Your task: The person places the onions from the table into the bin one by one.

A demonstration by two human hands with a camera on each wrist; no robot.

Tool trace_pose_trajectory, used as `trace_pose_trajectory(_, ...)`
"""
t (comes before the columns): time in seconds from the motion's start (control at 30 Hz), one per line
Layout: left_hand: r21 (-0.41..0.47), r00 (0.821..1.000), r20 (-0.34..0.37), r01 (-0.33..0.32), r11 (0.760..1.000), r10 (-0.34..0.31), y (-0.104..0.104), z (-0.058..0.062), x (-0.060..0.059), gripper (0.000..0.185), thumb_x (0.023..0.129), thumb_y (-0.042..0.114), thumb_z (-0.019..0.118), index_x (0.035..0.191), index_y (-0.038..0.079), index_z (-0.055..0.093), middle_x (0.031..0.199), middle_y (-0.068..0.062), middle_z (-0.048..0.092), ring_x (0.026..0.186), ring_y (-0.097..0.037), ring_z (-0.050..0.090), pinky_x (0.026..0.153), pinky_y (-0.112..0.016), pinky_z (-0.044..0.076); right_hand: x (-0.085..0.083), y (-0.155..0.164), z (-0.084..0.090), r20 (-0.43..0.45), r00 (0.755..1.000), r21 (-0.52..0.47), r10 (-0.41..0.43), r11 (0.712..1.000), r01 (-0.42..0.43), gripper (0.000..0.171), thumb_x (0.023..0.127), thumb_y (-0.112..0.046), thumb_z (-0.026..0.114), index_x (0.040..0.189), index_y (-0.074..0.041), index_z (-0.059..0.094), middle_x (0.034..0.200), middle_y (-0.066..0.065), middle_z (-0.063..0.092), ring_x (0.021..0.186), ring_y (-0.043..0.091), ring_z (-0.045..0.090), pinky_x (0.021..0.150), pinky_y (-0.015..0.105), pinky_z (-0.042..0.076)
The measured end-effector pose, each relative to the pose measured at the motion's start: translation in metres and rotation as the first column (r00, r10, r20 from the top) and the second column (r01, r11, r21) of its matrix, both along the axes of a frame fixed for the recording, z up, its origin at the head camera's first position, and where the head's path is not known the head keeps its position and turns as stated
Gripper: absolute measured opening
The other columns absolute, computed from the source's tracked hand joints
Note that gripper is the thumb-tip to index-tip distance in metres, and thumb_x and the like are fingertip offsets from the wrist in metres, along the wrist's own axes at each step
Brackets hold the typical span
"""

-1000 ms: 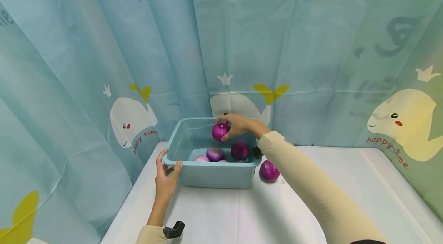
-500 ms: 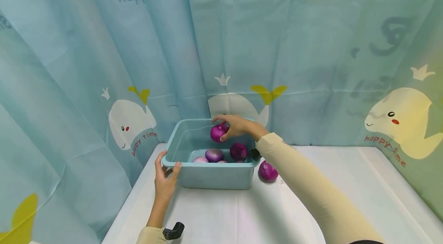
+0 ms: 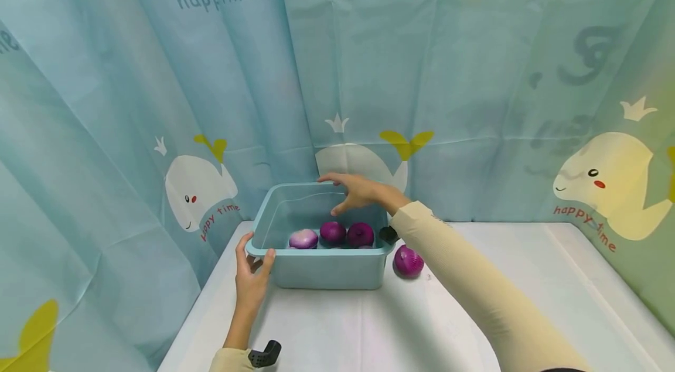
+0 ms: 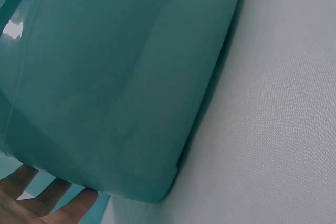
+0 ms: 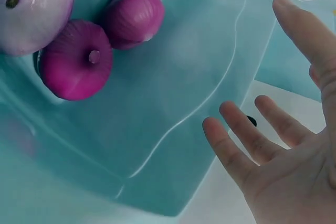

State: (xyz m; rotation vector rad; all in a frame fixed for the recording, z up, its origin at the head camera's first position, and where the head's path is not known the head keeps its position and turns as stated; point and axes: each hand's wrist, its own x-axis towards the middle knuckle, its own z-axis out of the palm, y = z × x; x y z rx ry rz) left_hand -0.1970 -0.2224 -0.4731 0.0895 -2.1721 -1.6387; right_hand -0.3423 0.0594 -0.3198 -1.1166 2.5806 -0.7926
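A light blue plastic basin (image 3: pixel 328 272) stands on the table with several purple onions in it, among them a pale one (image 3: pixel 303 238), a darker one (image 3: pixel 333 232) and another dark one (image 3: pixel 361 235). My left hand (image 3: pixel 251 285) grips the basin's front left corner, thumb at the front rim; the left wrist view shows its fingers (image 4: pixel 79 205) by the outer wall. Over the basin's back part, my right hand (image 3: pixel 360 191) is spread and holds nothing. In the right wrist view its fingers (image 5: pixel 247 135) are apart from the onions (image 5: pixel 76 60).
One more purple onion (image 3: pixel 408 261) lies on the white table (image 3: pixel 337 325), just right of the basin. Behind the table hangs a blue curtain (image 3: pixel 474 96) printed with whales. A black device (image 3: pixel 265 354) sits on the left wrist.
My right hand has let go of a purple onion, which dropped into the basin. The pale onions inside shifted. My left hand keeps its grip on the corner.
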Motion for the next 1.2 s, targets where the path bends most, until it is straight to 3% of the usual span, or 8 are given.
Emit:
trace_pose_trajectory(0.23,-0.020,1.000,-0.009,-0.015,1.000,0.015,0.000,-0.002,-0.001,0.067,0.102,0.030,0.064,0.158,0.027,0.027,0.156,-0.020,0.039,0.128,-0.045,0.052,0.091,-0.038,0.050,0.003,0.017,0.006,-0.006,1.000,-0.039,0.027,0.999,-0.027,0.084,0.088,-0.018,0.083,0.158,-0.015,0.037,0.160,0.015,0.039,0.143,0.039,0.041,0.107,0.052,0.045)
trace_pose_trajectory(0.5,-0.020,0.999,-0.032,-0.016,1.000,0.015,0.001,-0.001,0.000,0.067,0.101,0.027,0.065,0.157,0.025,0.028,0.156,-0.020,0.039,0.127,-0.046,0.053,0.086,-0.029,0.050,0.007,0.051,0.017,-0.022,0.998,-0.114,0.060,0.992,-0.062,0.083,0.088,-0.016,0.082,0.158,-0.016,0.038,0.161,0.010,0.038,0.144,0.041,0.038,0.108,0.055,0.043)
trace_pose_trajectory(0.67,-0.004,0.999,-0.034,-0.005,1.000,0.004,0.002,0.000,0.001,0.067,0.101,0.025,0.064,0.158,0.025,0.028,0.157,-0.019,0.038,0.129,-0.046,0.052,0.086,-0.026,0.049,0.011,0.078,0.018,-0.043,0.999,-0.100,-0.001,0.995,-0.003,0.084,0.089,-0.024,0.082,0.159,-0.021,0.037,0.161,0.011,0.038,0.135,0.044,0.050,0.101,0.054,0.049)
trace_pose_trajectory(0.9,-0.017,1.000,-0.010,-0.011,1.000,0.011,0.001,0.000,0.000,0.067,0.102,0.028,0.064,0.158,0.027,0.027,0.158,-0.018,0.037,0.131,-0.046,0.050,0.086,-0.025,0.048,0.019,0.113,0.013,-0.069,0.997,-0.123,-0.028,0.992,0.019,0.084,0.088,-0.020,0.084,0.158,-0.015,0.039,0.157,0.018,0.043,0.128,0.048,0.055,0.099,0.061,0.048)
trace_pose_trajectory(1.2,-0.014,1.000,-0.026,-0.015,1.000,0.015,0.003,0.001,0.001,0.067,0.102,0.025,0.064,0.158,0.025,0.027,0.157,-0.018,0.038,0.129,-0.044,0.052,0.090,-0.033,0.051,0.025,0.138,0.006,-0.097,0.990,-0.086,-0.102,0.992,0.093,0.082,0.088,-0.028,0.084,0.157,-0.021,0.041,0.150,0.021,0.050,0.119,0.043,0.063,0.094,0.056,0.052)
